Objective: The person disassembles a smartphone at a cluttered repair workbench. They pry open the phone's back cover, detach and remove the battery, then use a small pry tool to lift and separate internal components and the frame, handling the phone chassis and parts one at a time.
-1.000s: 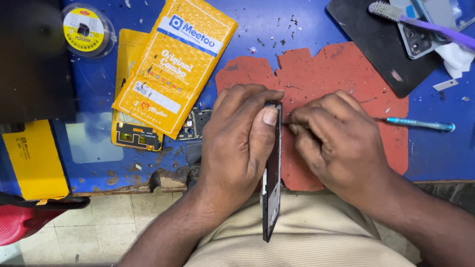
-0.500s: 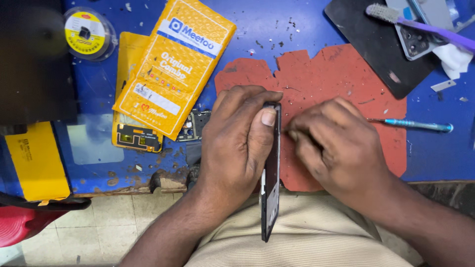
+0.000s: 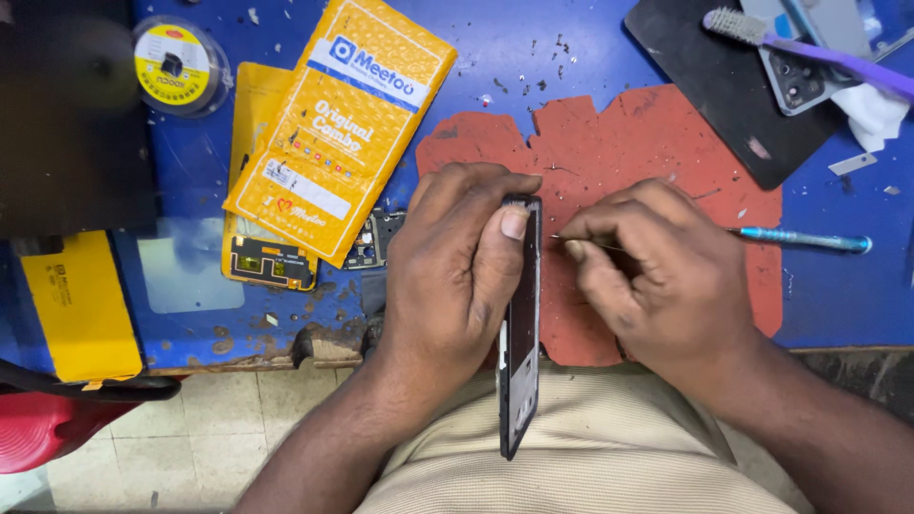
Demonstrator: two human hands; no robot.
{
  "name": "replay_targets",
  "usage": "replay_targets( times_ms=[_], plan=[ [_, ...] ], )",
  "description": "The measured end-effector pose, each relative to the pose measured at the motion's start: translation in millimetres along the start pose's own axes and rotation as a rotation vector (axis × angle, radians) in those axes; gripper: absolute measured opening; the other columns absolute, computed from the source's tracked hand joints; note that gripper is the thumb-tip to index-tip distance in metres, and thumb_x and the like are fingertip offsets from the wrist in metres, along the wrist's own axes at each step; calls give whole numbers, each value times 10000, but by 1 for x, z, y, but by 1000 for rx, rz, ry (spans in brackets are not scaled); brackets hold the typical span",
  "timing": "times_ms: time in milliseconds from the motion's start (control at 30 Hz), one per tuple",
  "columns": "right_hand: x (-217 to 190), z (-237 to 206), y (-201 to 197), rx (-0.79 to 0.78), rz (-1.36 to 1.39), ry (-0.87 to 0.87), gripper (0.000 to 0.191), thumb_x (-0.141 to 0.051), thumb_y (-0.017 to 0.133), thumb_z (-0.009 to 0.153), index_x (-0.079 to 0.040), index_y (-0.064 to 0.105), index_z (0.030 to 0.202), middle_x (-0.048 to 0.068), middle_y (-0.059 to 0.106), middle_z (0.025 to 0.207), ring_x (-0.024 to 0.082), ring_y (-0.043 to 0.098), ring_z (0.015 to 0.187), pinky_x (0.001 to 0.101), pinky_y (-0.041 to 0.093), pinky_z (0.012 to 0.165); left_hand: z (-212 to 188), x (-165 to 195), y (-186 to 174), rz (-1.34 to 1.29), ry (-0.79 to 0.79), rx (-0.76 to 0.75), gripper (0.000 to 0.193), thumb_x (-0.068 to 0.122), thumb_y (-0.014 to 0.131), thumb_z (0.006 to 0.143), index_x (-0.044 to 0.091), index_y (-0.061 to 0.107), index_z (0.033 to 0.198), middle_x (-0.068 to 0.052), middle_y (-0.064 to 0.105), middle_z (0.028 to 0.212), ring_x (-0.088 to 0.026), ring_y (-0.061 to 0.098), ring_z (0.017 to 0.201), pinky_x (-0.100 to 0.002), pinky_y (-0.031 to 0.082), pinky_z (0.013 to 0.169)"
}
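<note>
Now, far left, a yellow pad [image 3: 78, 305] lies at the bench edge, with something red [image 3: 43, 433] below it, cut off by the frame. Above sits a dark blurred block that's hard to make out, and beside it a round tape reel [image 3: 176, 65]. Next along, an orange packet [image 3: 341, 128] lies tilted over a second yellow sleeve [image 3: 249, 114], and a small circuit board [image 3: 376, 238] peeks out from under its lower corner, partly hidden.

Centre stage: the left hand [image 3: 457, 276] is wrapped around a phone frame [image 3: 521, 333] held on edge, thumb pressed on its top end, fingers curled behind and out of sight. The frame's upper end is over the red mat [image 3: 666, 143]; its lower end hangs past the bench edge over the lap. Just beside it, the right hand [image 3: 657, 276] has fingers pressed together, pinching a thin tool [image 3: 562, 238] whose tip is at the frame's side; most of the tool is buried in the grip.

Right of that, a blue-handled screwdriver [image 3: 809, 240] lies across the mat edge, close to the knuckles. Top right, a black pad [image 3: 705, 86] carries a phone back [image 3: 800, 67] and a purple brush [image 3: 809, 49], both cut off at the frame. Open blue bench [image 3: 847, 295] shows at lower right.
</note>
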State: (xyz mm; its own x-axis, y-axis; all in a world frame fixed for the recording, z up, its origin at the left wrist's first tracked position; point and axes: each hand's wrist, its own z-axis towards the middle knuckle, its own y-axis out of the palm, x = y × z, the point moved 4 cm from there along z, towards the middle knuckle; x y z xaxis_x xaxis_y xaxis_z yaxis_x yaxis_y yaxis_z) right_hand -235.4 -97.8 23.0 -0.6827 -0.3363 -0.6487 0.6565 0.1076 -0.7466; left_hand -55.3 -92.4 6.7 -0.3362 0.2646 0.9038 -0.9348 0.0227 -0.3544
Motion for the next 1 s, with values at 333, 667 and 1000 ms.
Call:
replay_targets(
  times_ms=[333, 667, 1000],
  plan=[
    [14, -49, -8, -88, 633, 292, 98, 23, 645, 938, 27, 696, 1021, 135, 654, 1201, 159, 660, 1091, 281, 548, 898, 1, 8, -10, -9, 11, 98, 284, 189, 486, 1128, 6, 678, 1230, -152, 662, 1180, -283, 669, 1113, -364, 529, 998],
    [26, -64, 20, -432, 1038, 436, 101, 33, 675, 936, 52, 725, 1022, 142, 632, 1027, 193, 605, 972, 353, 535, 875, -16, 24, -28, -128, 121, 524, 518, 383, 355, 1192, -26, 654, 1300, -163, 652, 1240, -293, 645, 1193, -377, 515, 1092],
    [59, -38, -26, -390, 547, 6, 116, -32, 733, 823, -59, 794, 918, 68, 673, 1012, 184, 648, 963, 320, 587, 858, 7, 30, -10, -1446, 1, -274, 976, 504, 727, 959, 136, 194, 1689, -199, 429, 1617, -418, 468, 1487, -537, 443, 1200]
  ],
)
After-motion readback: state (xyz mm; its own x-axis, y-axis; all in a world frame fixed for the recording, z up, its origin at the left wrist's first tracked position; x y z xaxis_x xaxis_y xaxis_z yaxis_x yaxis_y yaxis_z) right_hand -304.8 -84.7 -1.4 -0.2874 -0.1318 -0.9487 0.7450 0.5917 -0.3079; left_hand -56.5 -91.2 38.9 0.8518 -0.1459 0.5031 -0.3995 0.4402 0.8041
